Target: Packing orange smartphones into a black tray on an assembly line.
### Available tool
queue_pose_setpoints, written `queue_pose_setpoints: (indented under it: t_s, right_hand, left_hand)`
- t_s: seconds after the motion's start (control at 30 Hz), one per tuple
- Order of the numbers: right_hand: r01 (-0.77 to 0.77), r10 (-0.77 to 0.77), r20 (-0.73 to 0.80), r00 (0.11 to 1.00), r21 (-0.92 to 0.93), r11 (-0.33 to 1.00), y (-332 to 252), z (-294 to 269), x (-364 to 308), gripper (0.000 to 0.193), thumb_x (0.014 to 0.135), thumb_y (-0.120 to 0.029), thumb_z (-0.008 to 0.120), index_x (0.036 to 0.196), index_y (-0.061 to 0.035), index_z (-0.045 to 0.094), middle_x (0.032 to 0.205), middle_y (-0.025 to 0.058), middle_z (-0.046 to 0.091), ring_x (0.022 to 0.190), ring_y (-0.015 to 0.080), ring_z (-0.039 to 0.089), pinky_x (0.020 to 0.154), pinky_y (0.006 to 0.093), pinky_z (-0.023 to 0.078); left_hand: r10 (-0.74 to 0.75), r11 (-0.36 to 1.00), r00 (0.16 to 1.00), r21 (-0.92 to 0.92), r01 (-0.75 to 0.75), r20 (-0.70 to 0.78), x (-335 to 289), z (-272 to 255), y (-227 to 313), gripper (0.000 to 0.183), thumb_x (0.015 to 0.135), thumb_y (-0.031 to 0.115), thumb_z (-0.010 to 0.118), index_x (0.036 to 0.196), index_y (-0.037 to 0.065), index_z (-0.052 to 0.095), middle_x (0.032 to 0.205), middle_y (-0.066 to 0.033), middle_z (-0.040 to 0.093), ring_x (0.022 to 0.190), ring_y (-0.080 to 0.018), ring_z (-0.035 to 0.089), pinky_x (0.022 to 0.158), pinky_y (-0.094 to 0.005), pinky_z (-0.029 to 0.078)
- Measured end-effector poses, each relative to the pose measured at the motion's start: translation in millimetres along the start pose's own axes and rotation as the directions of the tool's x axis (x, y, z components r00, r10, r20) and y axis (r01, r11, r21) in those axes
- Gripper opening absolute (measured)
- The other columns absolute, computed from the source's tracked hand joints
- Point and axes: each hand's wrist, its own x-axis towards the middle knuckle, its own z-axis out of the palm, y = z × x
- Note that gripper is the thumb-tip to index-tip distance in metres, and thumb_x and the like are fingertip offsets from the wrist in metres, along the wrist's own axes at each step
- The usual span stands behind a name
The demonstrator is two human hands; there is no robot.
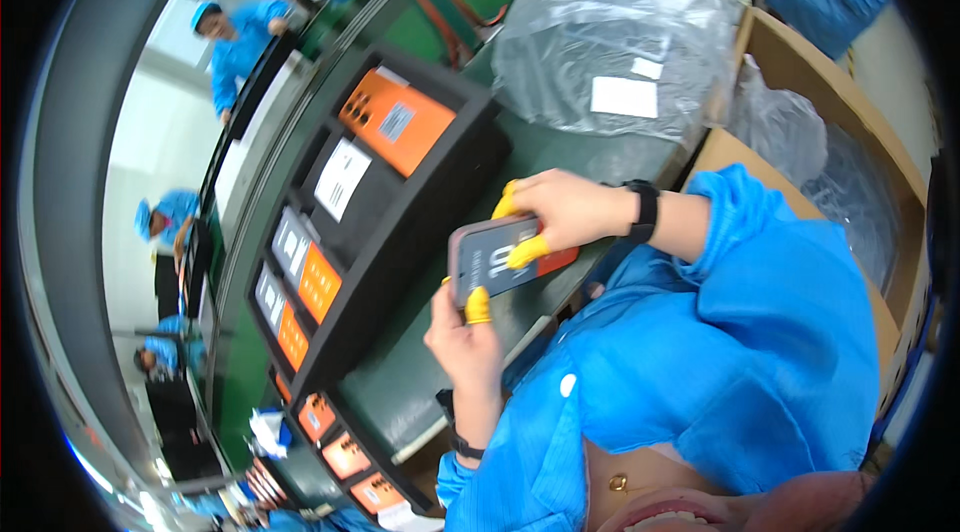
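Observation:
A smartphone point(480, 262) is held between both my hands, above the green work surface point(420, 372). Its upward face is dark grey with large light figures, and an orange part shows toward the right. My left hand point(468, 340) grips the left end, with a yellow finger cot on the thumb. My right hand point(568, 215) closes on the opposite end and wears yellow finger cots too. Just left of the phone lies a black foam tray point(385, 257). In it are an orange phone point(397, 120) with a label and several flat orange-and-grey pieces point(319, 284).
Clear plastic bags with white labels point(620, 32) lie at the back. On the right stands an open cardboard box point(900, 132) with plastic film inside. Another tray point(345, 447) with orange pieces sits at lower left. Co-workers in blue point(238, 47) work across the line.

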Motion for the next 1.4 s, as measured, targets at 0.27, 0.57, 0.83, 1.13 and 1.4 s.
queue_pose_setpoints:
  t_s: [0.27, 0.57, 0.83, 1.13, 1.4]
  right_hand:
    - [0.020, 0.113, -0.209, 0.972, 0.545, 0.838, -37.6, -7.3, -6.6, 0.034, 0.063, -0.028, 0.072, 0.077, -0.0001, 0.056, 0.070, 0.0077, 0.050, 0.064, 0.0171, 0.050, 0.059, 0.0275, 0.041]
    - [0.368, -0.132, -0.508, 0.851, 0.397, 0.841, -40.0, -7.4, -11.7, 0.033, 0.066, -0.027, 0.070, 0.083, -0.0017, 0.056, 0.077, 0.0058, 0.052, 0.067, 0.0148, 0.051, 0.059, 0.0251, 0.040]
    - [0.258, -0.134, -0.440, 0.888, 0.236, 0.937, -42.7, -9.0, -11.4, 0.032, 0.063, -0.027, 0.071, 0.078, -0.0021, 0.058, 0.074, 0.0105, 0.052, 0.066, 0.0236, 0.051, 0.058, 0.0295, 0.042]
    - [-0.680, 0.293, -0.632, 0.718, -0.544, 0.492, 93.6, -109.3, -40.6, 0.030, 0.073, -0.024, 0.056, 0.096, -0.0050, 0.052, 0.096, 0.0131, 0.052, 0.094, 0.0295, 0.048, 0.076, 0.0377, 0.042]
    - [-0.754, 0.284, -0.712, 0.642, -0.517, 0.405, 135.2, -123.4, -72.2, 0.015, 0.071, -0.010, 0.052, 0.085, -0.0067, 0.058, 0.082, 0.0082, 0.054, 0.080, 0.0259, 0.053, 0.067, 0.0373, 0.042]
  left_hand:
    - [-0.030, 0.877, 0.842, -0.391, 0.281, 0.538, 0.5, 1.9, 5.0, 0.065, 0.058, 0.024, 0.076, 0.111, 0.002, 0.045, 0.112, -0.0107, 0.049, 0.105, -0.0218, 0.046, 0.090, -0.0343, 0.033]
    - [0.009, 0.975, 0.970, -0.218, 0.046, 0.244, -10.0, 36.5, 15.5, 0.017, 0.071, 0.001, 0.058, 0.088, 0.000, 0.061, 0.081, -0.0113, 0.063, 0.074, -0.0195, 0.061, 0.065, -0.0279, 0.046]
    - [-0.076, 0.993, 0.931, -0.062, 0.104, 0.358, -7.5, 30.4, 6.4, 0.010, 0.076, 0.009, 0.057, 0.083, 0.001, 0.056, 0.068, -0.0068, 0.058, 0.058, -0.0147, 0.055, 0.053, -0.0266, 0.044]
    - [-0.290, 0.760, 0.922, -0.523, 0.386, 0.258, 77.5, -100.1, 3.1, 0.032, 0.082, 0.026, 0.048, 0.102, 0.002, 0.047, 0.082, -0.0076, 0.057, 0.063, -0.0144, 0.056, 0.049, -0.0228, 0.043]
    - [-0.631, 0.689, 0.642, -0.064, 0.722, 0.435, 161.0, -105.0, -15.0, 0.033, 0.085, 0.037, 0.040, 0.086, 0.008, 0.055, 0.068, -0.0011, 0.056, 0.055, -0.0109, 0.049, 0.045, -0.0238, 0.038]
